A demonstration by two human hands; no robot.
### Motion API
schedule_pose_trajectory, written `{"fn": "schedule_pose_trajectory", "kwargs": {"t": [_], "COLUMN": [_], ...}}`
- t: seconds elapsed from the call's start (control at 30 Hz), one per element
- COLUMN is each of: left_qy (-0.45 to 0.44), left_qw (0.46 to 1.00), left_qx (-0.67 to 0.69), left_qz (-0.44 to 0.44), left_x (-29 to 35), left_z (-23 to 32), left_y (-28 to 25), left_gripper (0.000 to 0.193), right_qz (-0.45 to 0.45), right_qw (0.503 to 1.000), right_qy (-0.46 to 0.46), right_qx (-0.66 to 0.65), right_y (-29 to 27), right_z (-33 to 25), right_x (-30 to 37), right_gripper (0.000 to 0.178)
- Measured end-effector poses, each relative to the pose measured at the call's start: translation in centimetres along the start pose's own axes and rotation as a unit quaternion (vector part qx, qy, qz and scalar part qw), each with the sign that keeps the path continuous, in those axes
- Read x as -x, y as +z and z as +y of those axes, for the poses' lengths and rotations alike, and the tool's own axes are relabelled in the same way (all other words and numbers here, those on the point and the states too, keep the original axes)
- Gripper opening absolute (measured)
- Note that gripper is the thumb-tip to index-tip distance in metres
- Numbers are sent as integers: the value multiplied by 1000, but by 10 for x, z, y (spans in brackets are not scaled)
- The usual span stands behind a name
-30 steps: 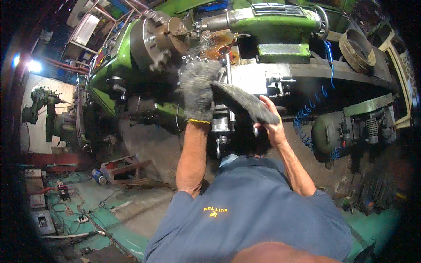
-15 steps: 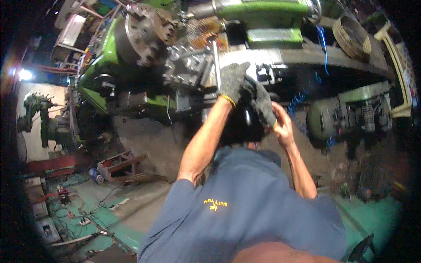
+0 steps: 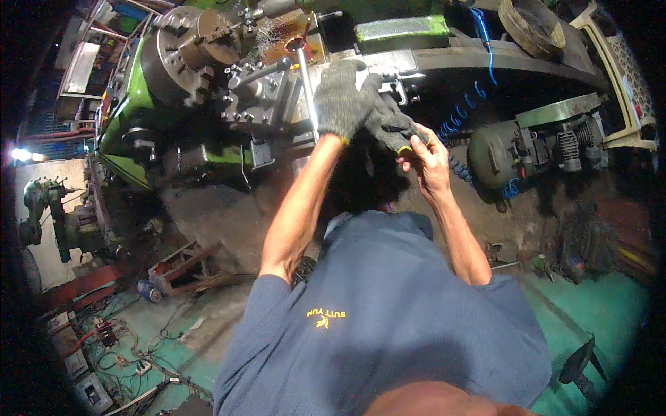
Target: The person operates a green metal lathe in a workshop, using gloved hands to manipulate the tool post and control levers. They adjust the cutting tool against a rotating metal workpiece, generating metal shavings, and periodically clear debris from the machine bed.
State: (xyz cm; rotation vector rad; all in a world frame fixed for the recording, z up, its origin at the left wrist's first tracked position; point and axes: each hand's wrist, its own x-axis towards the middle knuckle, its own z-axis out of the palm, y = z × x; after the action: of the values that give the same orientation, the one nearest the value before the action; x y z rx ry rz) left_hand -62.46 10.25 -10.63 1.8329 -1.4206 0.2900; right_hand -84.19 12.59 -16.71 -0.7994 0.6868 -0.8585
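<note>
My left hand (image 3: 341,100) wears a grey knitted glove with a yellow cuff edge. Its fingers curl against a second, darker grey work glove (image 3: 390,125); part of them is hidden behind it. My bare right hand (image 3: 429,161) pinches the yellow-edged cuff of that loose glove between thumb and fingers. Both hands are close together in front of a lathe. Just left of my gloved hand stands a slanted metal handle (image 3: 306,87), beside the bolted tool post (image 3: 257,97).
A large lathe chuck (image 3: 182,55) sits at the upper left. A coiled blue air hose (image 3: 461,114) hangs to the right, above an air compressor (image 3: 494,154). A round tub (image 3: 533,29) rests on the machine at the far right. Cables (image 3: 132,353) lie on the green floor.
The view has shifted, so the machine appears farther left and higher. My right hand has moved closer to the left, and the loose glove is now more bunched between them.
</note>
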Motion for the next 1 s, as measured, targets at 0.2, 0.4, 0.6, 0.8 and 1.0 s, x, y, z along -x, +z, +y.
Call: {"fn": "schedule_pose_trajectory", "kwargs": {"t": [0.2,0.4,0.6,0.8,1.0], "left_qy": [-49,-56,-187,-147,-252], "left_qw": [946,937,873,898,877], "left_qx": [173,236,295,259,258], "left_qz": [-269,-249,-340,-323,-317], "left_x": [42,69,70,81,91], "left_z": [52,49,64,49,33], "left_y": [-44,-37,-40,-26,-8], "left_gripper": [31,32,36,30,27], "right_qz": [-18,-48,2,9,81], "right_qw": [999,993,973,972,891], "right_qy": [-21,-24,-84,-63,-223], "right_qx": [-42,103,213,226,387], "right_y": [13,-7,-17,-24,-6], "right_z": [-10,-12,6,7,-28], "right_x": [1,5,0,6,20], "right_gripper": [41,48,42,40,25]}}
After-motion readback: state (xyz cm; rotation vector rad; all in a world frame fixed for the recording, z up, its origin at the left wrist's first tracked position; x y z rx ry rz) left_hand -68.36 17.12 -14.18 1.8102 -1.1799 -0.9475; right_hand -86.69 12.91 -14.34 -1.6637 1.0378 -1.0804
